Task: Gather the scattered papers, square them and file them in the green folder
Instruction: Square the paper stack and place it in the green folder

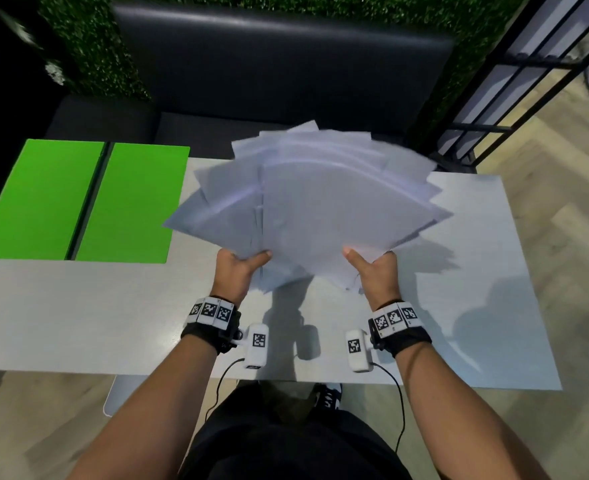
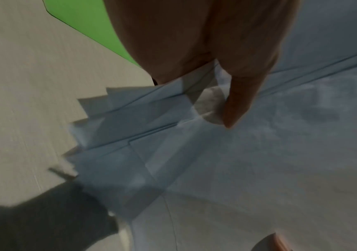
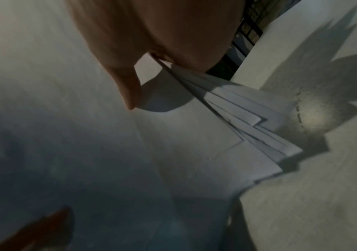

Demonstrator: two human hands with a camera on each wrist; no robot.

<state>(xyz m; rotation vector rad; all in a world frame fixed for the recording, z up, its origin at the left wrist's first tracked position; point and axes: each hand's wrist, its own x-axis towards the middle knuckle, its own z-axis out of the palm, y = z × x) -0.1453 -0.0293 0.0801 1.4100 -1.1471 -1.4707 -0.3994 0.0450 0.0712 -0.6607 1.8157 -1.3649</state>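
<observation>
Both hands have the papers (image 1: 321, 202); our left hand (image 1: 239, 271) pinches the near left corner of the fan, thumb on top and fingers hidden beneath, and our right hand (image 1: 376, 271) pinches the near right corner the same way; neither grip is wide, just thumb against sheets. Held between the two hands, the papers spread away from us in a loose fan, lifted off the table (image 1: 78, 317), their corners staggered on both sides; the far edges are blurred, so we cannot count the sheets.

Out beyond our left hand lies the folder (image 1: 78, 202), open flat with both green halves up and apart from the papers.

By our judgement the gathering is done and the squaring is not; nothing is filed.

The sheets look thin, light and limp; they will sag between the hands and slide readily over one another, so a loose pinch could let the lower ones slip out; a tight one may crease the corners. We would shift our hold to the two long sides, palms facing, stand the stack on its short edge on the table and tap it; the staggered corners should then fall level.
</observation>
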